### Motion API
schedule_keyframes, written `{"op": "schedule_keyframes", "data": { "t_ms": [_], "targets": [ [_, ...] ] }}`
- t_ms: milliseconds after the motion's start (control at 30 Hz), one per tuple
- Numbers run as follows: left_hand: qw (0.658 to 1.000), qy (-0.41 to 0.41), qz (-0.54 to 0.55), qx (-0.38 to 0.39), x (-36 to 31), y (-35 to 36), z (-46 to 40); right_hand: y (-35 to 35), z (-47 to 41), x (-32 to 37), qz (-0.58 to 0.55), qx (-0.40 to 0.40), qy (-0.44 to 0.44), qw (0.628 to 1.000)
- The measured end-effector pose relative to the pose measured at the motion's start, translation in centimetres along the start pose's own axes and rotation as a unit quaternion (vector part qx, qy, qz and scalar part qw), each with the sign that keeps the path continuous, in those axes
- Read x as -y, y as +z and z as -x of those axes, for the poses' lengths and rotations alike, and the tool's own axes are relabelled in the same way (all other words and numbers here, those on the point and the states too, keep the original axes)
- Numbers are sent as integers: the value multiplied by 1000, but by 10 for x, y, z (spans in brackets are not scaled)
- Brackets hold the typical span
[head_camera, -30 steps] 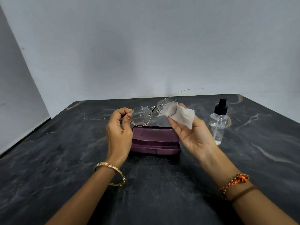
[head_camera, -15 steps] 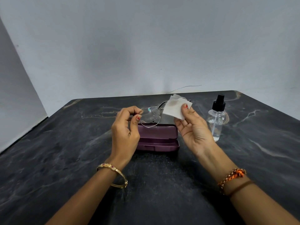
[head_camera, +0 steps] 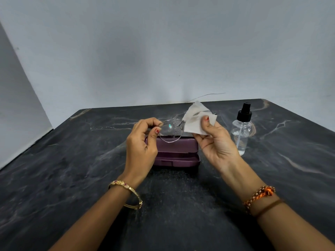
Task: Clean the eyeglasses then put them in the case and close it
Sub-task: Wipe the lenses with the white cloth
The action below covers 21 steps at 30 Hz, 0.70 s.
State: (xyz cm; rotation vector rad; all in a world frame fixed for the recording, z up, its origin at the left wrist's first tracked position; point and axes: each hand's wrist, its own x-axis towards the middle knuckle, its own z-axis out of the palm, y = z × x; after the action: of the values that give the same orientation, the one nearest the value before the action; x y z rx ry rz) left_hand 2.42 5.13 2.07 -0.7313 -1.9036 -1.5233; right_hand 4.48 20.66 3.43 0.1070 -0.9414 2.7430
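Two hands are up over the case (head_camera: 176, 151), and I read the hold as a split of work: one steadies, one wipes. My left hand (head_camera: 142, 148) pinches the eyeglasses (head_camera: 171, 131) at the outer edge of the nearer lens, thumb and forefinger closed on the rim, which keeps skin off the glass and leaves that lens bare; droplets still sit on it, so I judge it is not yet wiped. My right hand (head_camera: 216, 142) has the white cloth (head_camera: 194, 120) folded over the other lens, thumb pressed on the front and fingers behind, squeezing the lens between two layers so both faces get rubbed at once. The glasses hang in the air just above the case, touching neither it nor the table (head_camera: 54, 178), with the arms open and pointing away from me. The purple case lies shut on the table directly under them, I would guess kept close so the later move is short. Right of the case stands the spray bottle (head_camera: 242, 129), upright, cap on, clear of my wrist. Cleaning is the step in hand; opening the case, loading and closing all remain.
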Motion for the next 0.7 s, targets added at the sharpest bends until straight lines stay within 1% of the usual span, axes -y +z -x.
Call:
{"op": "schedule_keyframes", "data": {
  "t_ms": [100,267,467,567,700],
  "targets": [
    [1000,-1,2,-1,0,0,0,0,0,0,13,-7,-8,1000],
    [999,25,-28,3,-4,-1,0,-1,0,3,83,-44,-42,995],
    [997,60,-54,13,-12,2,2,-1,-2,3,46,-108,-45,992],
    [995,69,-64,19,-9,2,3,-1,-1,3,31,-101,-38,994],
    [996,71,-61,14,-7,3,4,-1,0,2,17,-64,-26,997]
  ]
}}
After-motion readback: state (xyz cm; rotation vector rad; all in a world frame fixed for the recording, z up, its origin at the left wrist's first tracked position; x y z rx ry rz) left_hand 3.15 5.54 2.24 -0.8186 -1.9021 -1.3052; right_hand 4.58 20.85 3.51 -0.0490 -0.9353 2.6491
